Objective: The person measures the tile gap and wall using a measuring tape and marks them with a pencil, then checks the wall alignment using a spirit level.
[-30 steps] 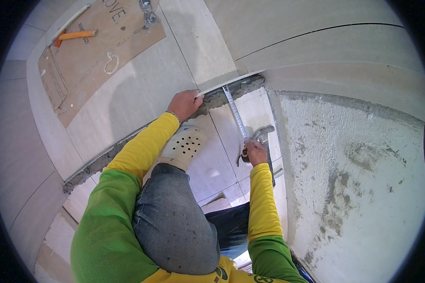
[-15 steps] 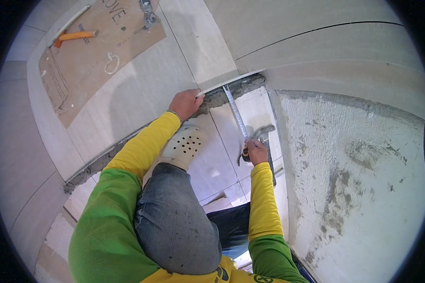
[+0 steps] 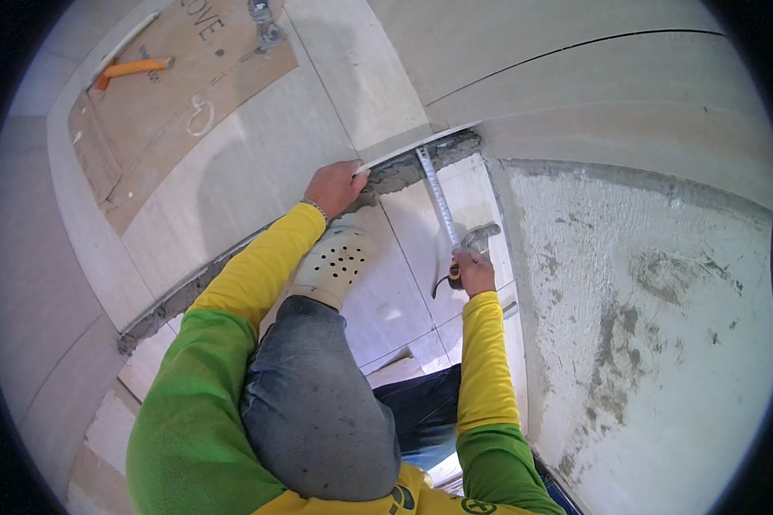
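My right hand (image 3: 475,271) is closed around a tape measure (image 3: 454,273) with a black and yellow case. Its pale blade (image 3: 438,199) is drawn out away from me, and the blade's end meets the mortar strip (image 3: 398,176) under the tile edge. My left hand (image 3: 335,187) rests at that edge, fingers curled over the end of a thin whitish strip (image 3: 408,148) running along it. Partly behind my right hand lies a hammer (image 3: 483,236) with a grey metal head; most of its handle is hidden.
On the raised tiles at the upper left lie a cardboard sheet (image 3: 165,112), an orange-handled tool (image 3: 137,67) and a grey-smeared tool (image 3: 264,30). A rough, mortar-stained white wall (image 3: 627,326) rises at the right. My foot in a cream clog (image 3: 339,260) stands on the lower tiles.
My right hand has shifted slightly to the right with the tape measure. The blade's far end has slid right along the mortar strip. My left hand has barely moved.
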The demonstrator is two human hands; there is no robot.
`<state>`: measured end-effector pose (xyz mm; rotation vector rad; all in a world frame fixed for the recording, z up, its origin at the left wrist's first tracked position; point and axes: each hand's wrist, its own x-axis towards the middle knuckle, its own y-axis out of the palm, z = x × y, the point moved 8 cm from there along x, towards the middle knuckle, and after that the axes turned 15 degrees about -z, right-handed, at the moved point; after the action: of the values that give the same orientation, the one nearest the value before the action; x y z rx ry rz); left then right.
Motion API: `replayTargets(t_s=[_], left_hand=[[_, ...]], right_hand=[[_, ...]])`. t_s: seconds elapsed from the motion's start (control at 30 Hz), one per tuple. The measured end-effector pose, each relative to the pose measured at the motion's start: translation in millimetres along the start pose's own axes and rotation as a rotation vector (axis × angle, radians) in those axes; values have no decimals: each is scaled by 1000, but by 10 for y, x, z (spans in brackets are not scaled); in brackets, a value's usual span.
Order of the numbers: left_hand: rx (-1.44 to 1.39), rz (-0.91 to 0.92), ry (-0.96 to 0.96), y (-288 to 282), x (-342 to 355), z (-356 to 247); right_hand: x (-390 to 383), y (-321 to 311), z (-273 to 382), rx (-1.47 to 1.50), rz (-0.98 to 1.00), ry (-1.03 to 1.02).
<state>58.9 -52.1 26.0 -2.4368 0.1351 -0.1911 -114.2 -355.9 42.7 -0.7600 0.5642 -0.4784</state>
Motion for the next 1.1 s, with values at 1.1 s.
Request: replayTargets(t_s=[1.1], left_hand=[[-10,-52,1,0,6,-18]], right_hand=[[1224,-656,-341,-158,-160,14]])
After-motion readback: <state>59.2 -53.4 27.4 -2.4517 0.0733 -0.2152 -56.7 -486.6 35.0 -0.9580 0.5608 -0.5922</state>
